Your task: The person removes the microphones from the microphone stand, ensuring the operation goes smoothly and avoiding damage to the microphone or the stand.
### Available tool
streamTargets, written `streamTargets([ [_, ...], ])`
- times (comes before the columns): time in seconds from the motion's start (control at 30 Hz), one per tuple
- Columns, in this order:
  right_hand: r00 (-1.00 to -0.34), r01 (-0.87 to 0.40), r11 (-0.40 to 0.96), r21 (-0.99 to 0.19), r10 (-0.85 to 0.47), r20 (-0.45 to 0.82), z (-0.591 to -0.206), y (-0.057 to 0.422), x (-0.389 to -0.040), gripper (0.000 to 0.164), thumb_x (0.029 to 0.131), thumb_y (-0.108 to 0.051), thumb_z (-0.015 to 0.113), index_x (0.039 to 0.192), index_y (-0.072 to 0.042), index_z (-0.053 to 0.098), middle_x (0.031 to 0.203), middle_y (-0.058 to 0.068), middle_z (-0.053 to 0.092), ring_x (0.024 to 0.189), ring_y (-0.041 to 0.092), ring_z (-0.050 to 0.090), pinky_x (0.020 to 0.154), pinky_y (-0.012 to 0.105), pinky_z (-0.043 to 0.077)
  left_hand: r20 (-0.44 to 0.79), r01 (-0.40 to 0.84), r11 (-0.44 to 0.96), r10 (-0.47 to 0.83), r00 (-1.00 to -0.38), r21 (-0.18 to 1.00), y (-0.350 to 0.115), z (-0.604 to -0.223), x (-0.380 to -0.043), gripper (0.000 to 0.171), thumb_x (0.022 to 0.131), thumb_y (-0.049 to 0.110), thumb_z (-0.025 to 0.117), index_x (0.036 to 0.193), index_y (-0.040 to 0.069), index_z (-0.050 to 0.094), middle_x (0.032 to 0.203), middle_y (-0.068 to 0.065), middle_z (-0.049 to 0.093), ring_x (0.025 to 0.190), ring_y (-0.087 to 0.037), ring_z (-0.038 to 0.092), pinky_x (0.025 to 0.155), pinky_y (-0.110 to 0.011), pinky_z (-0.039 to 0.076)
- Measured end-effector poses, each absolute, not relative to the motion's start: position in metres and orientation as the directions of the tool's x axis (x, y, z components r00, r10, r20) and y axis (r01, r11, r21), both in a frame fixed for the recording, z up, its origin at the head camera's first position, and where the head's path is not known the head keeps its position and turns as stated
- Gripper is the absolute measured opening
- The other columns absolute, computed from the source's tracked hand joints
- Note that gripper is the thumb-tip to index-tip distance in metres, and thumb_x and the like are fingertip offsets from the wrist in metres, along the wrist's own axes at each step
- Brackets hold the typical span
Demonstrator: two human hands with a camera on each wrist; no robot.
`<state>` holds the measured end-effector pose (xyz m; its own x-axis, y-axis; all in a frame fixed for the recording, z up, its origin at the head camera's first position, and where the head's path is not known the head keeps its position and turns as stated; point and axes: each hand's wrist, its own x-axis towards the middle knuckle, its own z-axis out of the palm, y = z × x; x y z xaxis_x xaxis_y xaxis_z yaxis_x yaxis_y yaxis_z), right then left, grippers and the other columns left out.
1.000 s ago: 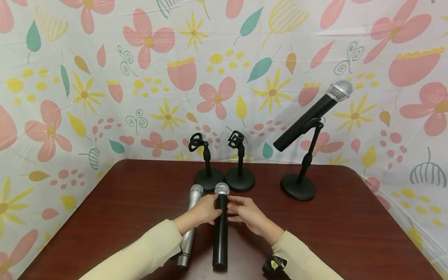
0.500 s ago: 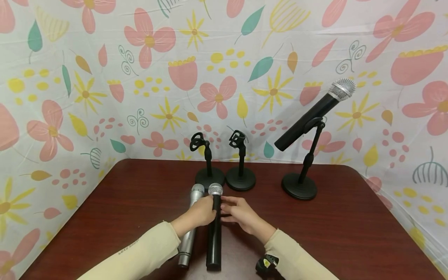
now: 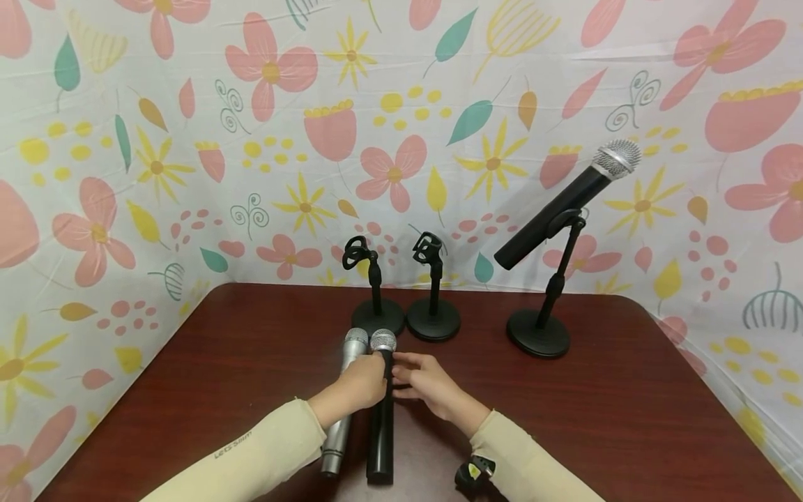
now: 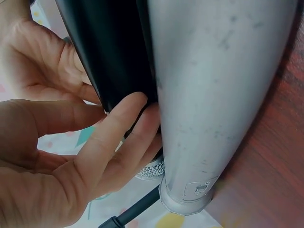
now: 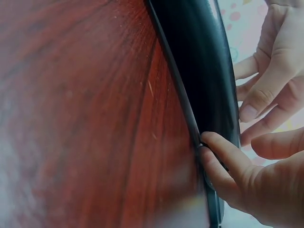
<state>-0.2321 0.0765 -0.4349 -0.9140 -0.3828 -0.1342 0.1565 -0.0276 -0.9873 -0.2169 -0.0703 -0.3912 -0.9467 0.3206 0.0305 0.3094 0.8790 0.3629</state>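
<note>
A black microphone (image 3: 380,446) with a silver mesh head lies lengthwise on the table. My left hand (image 3: 359,383) pinches its upper body, the thumb on one side and the fingers on the other, as the left wrist view shows. Close along its left side lies a silver microphone (image 3: 337,446), partly hidden under the left hand and sleeve. My right hand (image 3: 433,388) touches the black microphone's right side with its fingertips, while its thumb (image 5: 275,144) stands off the body. In the left wrist view the silver microphone (image 4: 213,95) fills the middle.
Two short black stands (image 3: 378,317) with bare clips stand at the table's back middle. A third stand (image 3: 538,333), to the right, bears another black microphone (image 3: 552,216) tilted upward. Flowered cloth (image 3: 401,104) hangs behind the brown table (image 3: 564,425).
The black microphone has slid left, closer to the silver one. Both hands have shifted left with it, the right more clearly. The stands have stayed in place.
</note>
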Motion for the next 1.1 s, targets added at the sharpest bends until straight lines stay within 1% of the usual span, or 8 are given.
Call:
streamTargets([
  [0.1, -0.916, 0.155, -0.024, -0.988, -0.379, -0.134, -0.436, 0.075, -0.233, 0.046, 0.097, 0.003, 0.046, 0.14, 0.014, 0.036, 0.119, 0.025, 0.053, 0.098, 0.025, 0.06, 0.085, 0.043, 0.054, 0.039, 0.302, 0.89, 0.308, -0.951, 0.341, -0.07, -0.391, -0.216, 0.02, 0.08, -0.001, 0.065, 0.096, -0.011, 0.06, 0.08, -0.021, 0.064, 0.071, -0.033, 0.065, 0.059, -0.041, 0.052],
  [0.2, -0.917, 0.151, -0.023, -0.988, -0.376, -0.131, -0.436, 0.075, -0.233, 0.046, 0.097, 0.003, 0.045, 0.14, 0.015, 0.035, 0.118, 0.024, 0.054, 0.098, 0.024, 0.059, 0.085, 0.043, 0.054, 0.044, 0.3, 0.898, 0.302, -0.952, 0.322, -0.069, -0.39, -0.216, 0.021, 0.08, 0.0, 0.065, 0.097, -0.011, 0.061, 0.085, -0.022, 0.063, 0.077, -0.035, 0.065, 0.064, -0.042, 0.053],
  [0.33, -0.919, 0.149, -0.025, -0.989, -0.373, -0.129, -0.434, 0.076, -0.231, 0.046, 0.096, 0.004, 0.045, 0.14, 0.015, 0.034, 0.114, 0.023, 0.055, 0.097, 0.024, 0.06, 0.085, 0.044, 0.053, 0.046, 0.311, 0.9, 0.312, -0.949, 0.305, -0.068, -0.388, -0.214, 0.02, 0.081, 0.001, 0.067, 0.097, -0.011, 0.062, 0.088, -0.022, 0.062, 0.081, -0.035, 0.063, 0.068, -0.042, 0.053],
  [0.43, -0.918, 0.156, -0.023, -0.988, -0.373, -0.136, -0.433, 0.077, -0.229, 0.047, 0.096, 0.004, 0.046, 0.14, 0.015, 0.033, 0.113, 0.023, 0.056, 0.097, 0.026, 0.061, 0.085, 0.045, 0.054, 0.066, 0.331, 0.897, 0.327, -0.943, 0.293, -0.068, -0.387, -0.214, 0.019, 0.081, 0.001, 0.067, 0.094, -0.011, 0.062, 0.088, -0.022, 0.061, 0.08, -0.034, 0.063, 0.069, -0.042, 0.053],
  [0.7, -0.908, 0.165, -0.008, -0.986, -0.392, -0.149, -0.432, 0.08, -0.225, 0.05, 0.096, 0.003, 0.046, 0.141, 0.016, 0.029, 0.117, 0.027, 0.052, 0.105, 0.034, 0.06, 0.085, 0.043, 0.054, 0.072, 0.331, 0.893, 0.325, -0.943, 0.305, -0.07, -0.387, -0.215, 0.011, 0.083, 0.001, 0.067, 0.087, -0.009, 0.063, 0.085, -0.02, 0.06, 0.071, -0.03, 0.062, 0.061, -0.038, 0.052],
  [0.8, -0.906, 0.159, -0.004, -0.987, -0.398, -0.144, -0.431, 0.082, -0.224, 0.05, 0.096, 0.003, 0.047, 0.141, 0.017, 0.03, 0.118, 0.029, 0.053, 0.108, 0.038, 0.059, 0.086, 0.043, 0.053, 0.076, 0.325, 0.895, 0.318, -0.945, 0.305, -0.07, -0.384, -0.216, 0.014, 0.083, 0.002, 0.067, 0.089, -0.01, 0.062, 0.086, -0.021, 0.061, 0.075, -0.031, 0.063, 0.064, -0.039, 0.053],
  [0.93, -0.907, 0.126, 0.025, -0.992, -0.402, -0.126, -0.429, 0.088, -0.224, 0.048, 0.096, 0.003, 0.048, 0.14, 0.017, 0.032, 0.124, 0.032, 0.051, 0.113, 0.042, 0.056, 0.088, 0.044, 0.052, 0.098, 0.334, 0.898, 0.319, -0.943, 0.287, -0.071, -0.379, -0.218, 0.017, 0.084, 0.003, 0.067, 0.092, -0.011, 0.062, 0.088, -0.023, 0.062, 0.083, -0.034, 0.064, 0.071, -0.042, 0.054],
  [1.1, -0.919, 0.056, 0.097, -0.994, -0.385, -0.089, -0.421, 0.103, -0.226, 0.045, 0.097, -0.001, 0.051, 0.137, 0.016, 0.038, 0.128, 0.035, 0.049, 0.113, 0.043, 0.056, 0.089, 0.044, 0.052, 0.136, 0.361, 0.884, 0.335, -0.932, 0.296, -0.074, -0.373, -0.223, 0.018, 0.084, 0.003, 0.068, 0.094, -0.011, 0.062, 0.085, -0.021, 0.062, 0.085, -0.035, 0.063, 0.072, -0.044, 0.053],
])
